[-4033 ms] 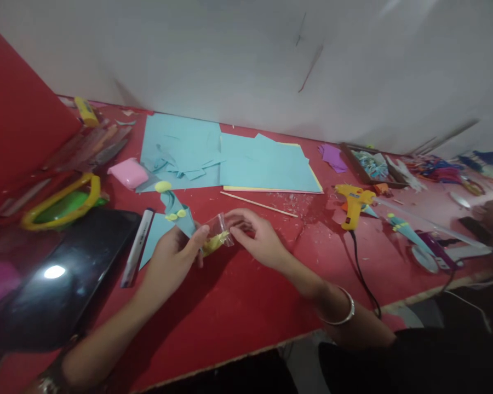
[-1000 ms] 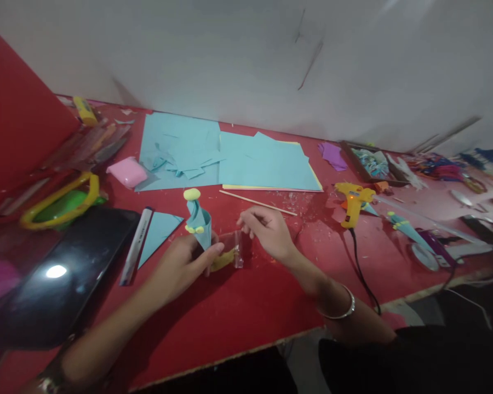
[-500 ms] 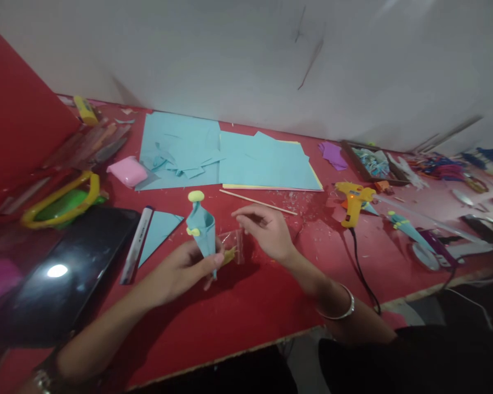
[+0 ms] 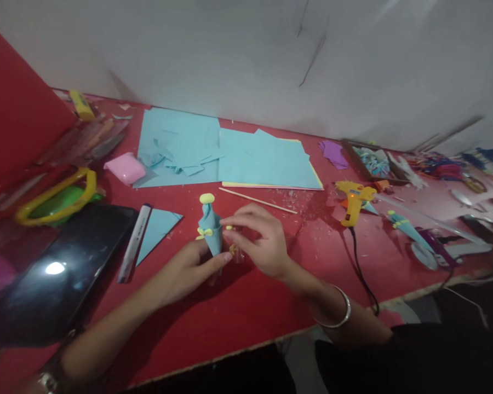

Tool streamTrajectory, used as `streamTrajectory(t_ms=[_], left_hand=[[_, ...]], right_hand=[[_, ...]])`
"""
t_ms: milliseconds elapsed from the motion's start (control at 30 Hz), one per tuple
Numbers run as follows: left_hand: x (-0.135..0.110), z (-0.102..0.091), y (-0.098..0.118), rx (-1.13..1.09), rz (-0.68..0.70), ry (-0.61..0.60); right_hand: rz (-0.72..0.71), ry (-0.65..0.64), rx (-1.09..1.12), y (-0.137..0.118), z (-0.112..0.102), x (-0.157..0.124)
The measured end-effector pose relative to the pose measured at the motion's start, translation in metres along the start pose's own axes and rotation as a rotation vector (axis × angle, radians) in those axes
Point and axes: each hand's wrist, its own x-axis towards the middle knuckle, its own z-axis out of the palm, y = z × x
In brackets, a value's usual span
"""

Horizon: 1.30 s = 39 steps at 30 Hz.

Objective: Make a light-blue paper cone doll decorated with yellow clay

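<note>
My left hand is closed round the lower part of a light-blue paper cone, which stands upright with its point down. A flat yellow blob tops its twisted upper end, and a yellow bow sits on its front. At the cone's right side my right hand is pinched, thumb and index fingertips touching or nearly touching the paper. Between those fingertips shows a small yellow piece. Behind the left hand, a clear plastic packet is mostly hidden.
Blue paper sheets and offcuts lie at the back, with a thin stick before them. A marker, blue paper triangle and dark tablet-like slab are left. A yellow glue gun and another blue cone lie right.
My right hand has moved left to the cone and its fingertips now meet at its side. The cone has shifted slightly right and turned, showing its bow more to the front.
</note>
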Motion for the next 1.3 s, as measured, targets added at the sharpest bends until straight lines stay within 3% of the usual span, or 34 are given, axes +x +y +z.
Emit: streamTrajectory(t_ms=[200, 500, 833, 1167, 1300], left_hand=[[0.001, 0.003, 0.000, 0.049, -0.003, 0.045], [0.002, 0.004, 0.000, 0.030, 0.019, 0.024], [0.000, 0.005, 0.006, 0.033, 0.019, 0.054], [0.001, 0.005, 0.005, 0.035, 0.030, 0.049], [0.000, 0.005, 0.005, 0.038, 0.005, 0.028]], right_hand=[[-0.069, 0.056, 0.000, -0.004, 0.008, -0.003], [0.091, 0.043, 0.136, -0.008, 0.011, -0.006], [0.006, 0.033, 0.046, -0.011, 0.008, -0.003], [0.021, 0.006, 0.040, -0.008, 0.007, -0.004], [0.088, -0.007, 0.123, -0.007, 0.007, -0.004]])
